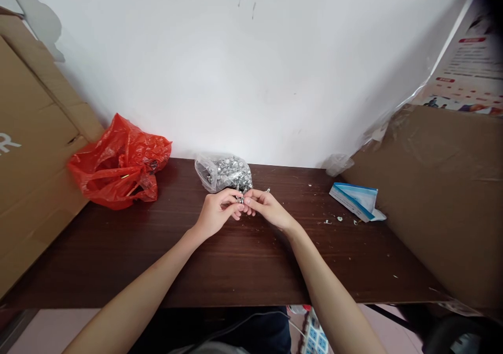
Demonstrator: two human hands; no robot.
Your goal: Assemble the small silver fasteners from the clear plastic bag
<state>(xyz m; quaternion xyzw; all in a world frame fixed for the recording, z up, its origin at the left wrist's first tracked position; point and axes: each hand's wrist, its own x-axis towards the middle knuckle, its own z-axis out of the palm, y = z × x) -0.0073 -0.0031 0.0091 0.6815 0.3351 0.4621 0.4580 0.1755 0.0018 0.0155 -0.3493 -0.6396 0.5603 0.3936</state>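
A plain white wall [251, 81] rises behind a dark brown wooden table [236, 259], and the clear plastic bag of small silvery metal parts [223, 173] lying at the table's back edge serves as the landmark here. Just in front of that bag, both hands meet above the wood. The left hand [215, 212] has its fingers curled in, thumb and forefinger tips pressed together on a tiny silvery metal piece [240, 200]. The right hand [267, 208] faces it, its fingertips likewise closed on the same piece from the other side, so the two pinches touch. The piece is too small to tell its shape. Both wrists are slightly bent, and the bare forearms run from the lower edge of the picture up toward the bag, drawing together into a narrow V.

To the left of the bag, well apart from the hands, lies a crumpled red plastic bag [120, 162]. Beyond that stands a large brown cardboard sheet [31, 149] leaning against the wall. To the right of the clear bag rests a folded blue and white paper packet [356, 199], with a few pale crumbs [332, 220] scattered beside it on the wood. Farther right stands another brown cardboard panel [440, 186], partly covered in clear film.
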